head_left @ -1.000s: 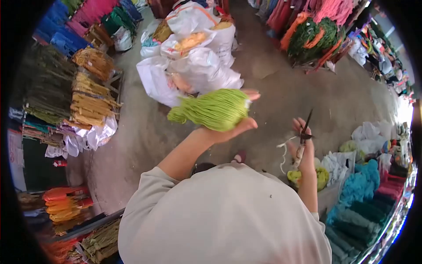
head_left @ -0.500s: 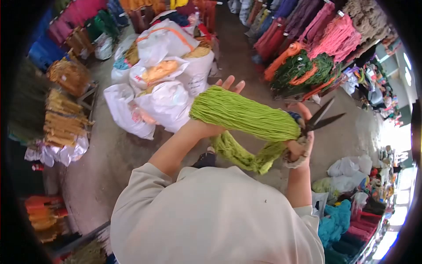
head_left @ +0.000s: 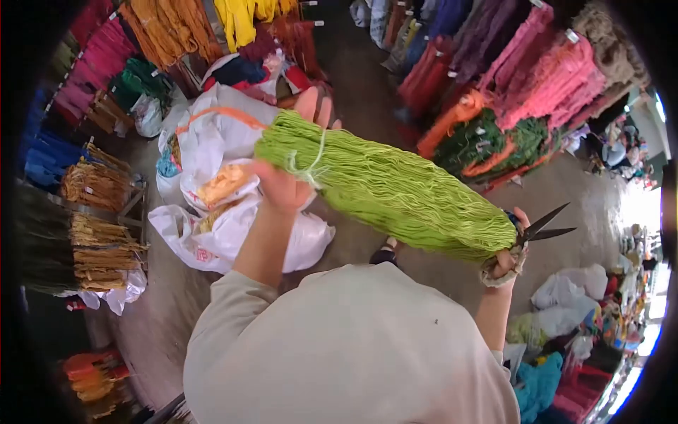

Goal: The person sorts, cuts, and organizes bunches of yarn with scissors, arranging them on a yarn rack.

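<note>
A lime-green skein of yarn (head_left: pixel 395 187) stretches slantwise between my hands. My left hand (head_left: pixel 282 187) supports its upper left end, with the thumb on the near side and outstretched fingers showing past the far edge; the palm is partly hidden under the yarn. A thin white tie (head_left: pixel 316 162) crosses the strands near this hand. At the lower right end, my right hand (head_left: pixel 512 265) is closed round the skein's end and dark scissors (head_left: pixel 547 225). The scissors' handles look wrapped in cloth, and their parted blades point right, away from the yarn.
White sacks (head_left: pixel 233 141) with yarn are piled ahead on the left. Racks of pink skeins (head_left: pixel 544 78) stand at the right, and tan skeins (head_left: pixel 102 251) hang at the left. More bags (head_left: pixel 565 297) lie on the floor at right.
The skein, earlier folded with a loop hanging below, is now one long, wide bundle. My left hand has moved up and left, my right hand slightly right and down. The white tie has become visible.
</note>
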`<action>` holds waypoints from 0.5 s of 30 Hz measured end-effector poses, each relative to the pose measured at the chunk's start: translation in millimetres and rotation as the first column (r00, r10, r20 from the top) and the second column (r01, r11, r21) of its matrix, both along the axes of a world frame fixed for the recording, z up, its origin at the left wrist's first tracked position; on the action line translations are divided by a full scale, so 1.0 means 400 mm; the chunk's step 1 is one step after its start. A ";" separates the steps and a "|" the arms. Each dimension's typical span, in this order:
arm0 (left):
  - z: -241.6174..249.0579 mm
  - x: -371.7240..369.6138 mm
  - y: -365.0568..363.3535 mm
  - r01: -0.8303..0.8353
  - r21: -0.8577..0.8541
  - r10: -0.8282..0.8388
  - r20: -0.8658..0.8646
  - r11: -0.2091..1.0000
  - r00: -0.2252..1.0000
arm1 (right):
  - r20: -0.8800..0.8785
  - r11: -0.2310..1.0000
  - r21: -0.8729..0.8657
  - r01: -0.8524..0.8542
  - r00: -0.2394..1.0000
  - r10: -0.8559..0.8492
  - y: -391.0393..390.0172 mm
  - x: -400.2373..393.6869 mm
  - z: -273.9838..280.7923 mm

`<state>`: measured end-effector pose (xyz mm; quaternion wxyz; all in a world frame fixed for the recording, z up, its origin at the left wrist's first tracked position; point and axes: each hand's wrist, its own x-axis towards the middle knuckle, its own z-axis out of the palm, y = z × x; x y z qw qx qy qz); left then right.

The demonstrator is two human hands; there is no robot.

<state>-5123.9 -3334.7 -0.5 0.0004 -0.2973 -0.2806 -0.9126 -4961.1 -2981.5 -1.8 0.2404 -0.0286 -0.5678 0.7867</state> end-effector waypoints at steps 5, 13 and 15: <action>0.116 -0.266 0.243 0.130 0.235 -0.153 0.081 0.963 0.985 | 0.122 0.805 0.529 -0.270 0.962 0.243 0.158 -0.345 -0.046; 0.087 -0.656 0.444 0.247 0.449 -0.383 0.243 0.859 0.891 | 0.488 0.505 0.235 -0.831 0.550 0.678 0.174 -0.868 0.087; 0.078 -0.751 0.457 0.291 0.475 -0.423 0.199 0.831 0.884 | 0.546 0.452 0.206 -0.868 0.485 0.683 0.156 -0.995 0.086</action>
